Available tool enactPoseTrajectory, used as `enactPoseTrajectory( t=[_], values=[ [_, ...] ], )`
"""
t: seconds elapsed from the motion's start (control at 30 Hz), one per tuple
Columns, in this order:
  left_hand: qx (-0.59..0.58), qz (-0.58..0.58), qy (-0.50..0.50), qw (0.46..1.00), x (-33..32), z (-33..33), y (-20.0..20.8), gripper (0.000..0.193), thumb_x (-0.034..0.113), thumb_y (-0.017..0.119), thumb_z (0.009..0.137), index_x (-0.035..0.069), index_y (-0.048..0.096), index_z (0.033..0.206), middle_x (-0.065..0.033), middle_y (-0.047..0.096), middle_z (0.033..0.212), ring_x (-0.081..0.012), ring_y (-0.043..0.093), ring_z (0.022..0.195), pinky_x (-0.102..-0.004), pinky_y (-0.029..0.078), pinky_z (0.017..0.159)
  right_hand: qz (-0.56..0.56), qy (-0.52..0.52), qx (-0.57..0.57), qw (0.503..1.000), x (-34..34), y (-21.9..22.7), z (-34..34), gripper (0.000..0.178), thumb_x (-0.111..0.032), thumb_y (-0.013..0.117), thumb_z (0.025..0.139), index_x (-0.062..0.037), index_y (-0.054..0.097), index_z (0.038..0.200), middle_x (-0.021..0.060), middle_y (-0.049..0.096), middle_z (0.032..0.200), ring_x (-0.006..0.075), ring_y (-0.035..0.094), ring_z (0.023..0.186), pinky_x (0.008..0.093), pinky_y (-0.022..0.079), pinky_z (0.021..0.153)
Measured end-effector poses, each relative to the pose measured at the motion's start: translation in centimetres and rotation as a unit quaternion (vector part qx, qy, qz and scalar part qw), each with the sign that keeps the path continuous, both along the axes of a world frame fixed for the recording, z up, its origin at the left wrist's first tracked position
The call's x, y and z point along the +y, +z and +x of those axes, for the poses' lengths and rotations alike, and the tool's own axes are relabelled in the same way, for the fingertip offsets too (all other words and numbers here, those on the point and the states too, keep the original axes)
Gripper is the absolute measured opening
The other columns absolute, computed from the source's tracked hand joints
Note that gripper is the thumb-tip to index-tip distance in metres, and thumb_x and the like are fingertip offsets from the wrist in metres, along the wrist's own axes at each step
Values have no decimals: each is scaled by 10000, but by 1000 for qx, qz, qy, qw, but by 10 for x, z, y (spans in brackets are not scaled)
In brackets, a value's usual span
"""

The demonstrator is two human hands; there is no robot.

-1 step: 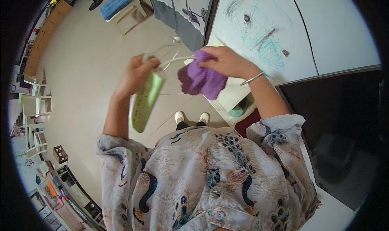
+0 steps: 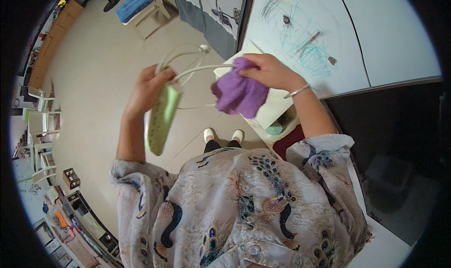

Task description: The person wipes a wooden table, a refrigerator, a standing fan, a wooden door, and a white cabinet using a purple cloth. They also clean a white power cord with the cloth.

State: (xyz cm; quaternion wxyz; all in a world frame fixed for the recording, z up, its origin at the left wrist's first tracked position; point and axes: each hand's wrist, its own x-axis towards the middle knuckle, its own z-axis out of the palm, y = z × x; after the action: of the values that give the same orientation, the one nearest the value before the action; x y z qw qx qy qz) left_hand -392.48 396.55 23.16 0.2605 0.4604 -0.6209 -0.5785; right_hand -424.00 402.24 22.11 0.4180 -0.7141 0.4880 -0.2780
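Note:
My left hand (image 2: 149, 87) grips the upper end of a light green power strip (image 2: 164, 120), which hangs down with a row of small dark marks along its face. A white cord (image 2: 191, 71) leaves the strip and runs across to my right hand (image 2: 272, 72). That hand is closed on a purple cloth (image 2: 240, 95) folded around the cord, and the cloth's loose part droops below the fingers. Other loops of the cord rise above my left hand to a white knob-like piece (image 2: 204, 48), perhaps the plug.
To the right stands a white table (image 2: 324, 47) with green scribbles, a pen-like stick (image 2: 307, 42) and small dark bits on it. A black panel (image 2: 390, 146) adjoins it. A chair with a blue cushion (image 2: 135, 6) is at the far left, and several white chairs (image 2: 42, 122) line the left.
My left hand and the power strip have shifted slightly left. My right hand with the cloth has moved a little right, and the cord between them is longer and straighter.

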Motion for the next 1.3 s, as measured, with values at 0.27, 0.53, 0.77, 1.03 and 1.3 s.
enactPoseTrajectory(
  t=[0.27, 0.53, 0.77, 1.03, 1.3],
  values=[
    [77, 73, 110, 988, 40, 82, -11, 252, 251, 520, 915, 23, 586, 833, -99, 615, 696, -174, 611, 602, -294, 506, 583, 33, -104, -157, 982, 34, -24, -32, 321, -210, 659, 868, 30, 602, 1073, 39, 654, 898, 84, 575, 786, 246, 481, 724],
    [251, 97, -74, 960, 93, 107, -32, 410, 249, 566, 890, -70, 572, 1147, -242, 602, 1141, -315, 587, 1089, -400, 442, 964, -42, 5, -132, 990, 67, 45, 59, 223, -184, 620, 882, -9, 611, 1019, 75, 663, 860, 117, 592, 771, 277, 485, 724],
    [186, 19, -139, 972, 156, 30, -49, 348, 295, 534, 929, -4, 607, 1090, -47, 632, 866, -119, 578, 775, -252, 447, 681, -116, -66, 69, 989, 169, 37, 141, 283, -277, 616, 867, 0, 599, 926, 191, 619, 748, 264, 617, 665, 350, 479, 645],
    [108, -119, -208, 965, 182, 41, -42, 274, 319, 549, 929, 95, 627, 793, 90, 458, 621, -15, 362, 531, -198, 263, 466, -57, -262, 133, 954, 345, 38, 109, 240, -160, 612, 869, 4, 620, 1044, 99, 664, 926, 135, 582, 829, 266, 471, 765],
    [197, 69, -218, 953, 86, 33, -102, 278, 280, 536, 944, 35, 625, 846, 58, 442, 578, -41, 358, 492, -207, 262, 457, -28, -543, 204, 814, 455, 18, 46, 382, -290, 626, 855, -18, 597, 1122, 110, 646, 992, 176, 593, 896, 320, 460, 834]
  ],
)
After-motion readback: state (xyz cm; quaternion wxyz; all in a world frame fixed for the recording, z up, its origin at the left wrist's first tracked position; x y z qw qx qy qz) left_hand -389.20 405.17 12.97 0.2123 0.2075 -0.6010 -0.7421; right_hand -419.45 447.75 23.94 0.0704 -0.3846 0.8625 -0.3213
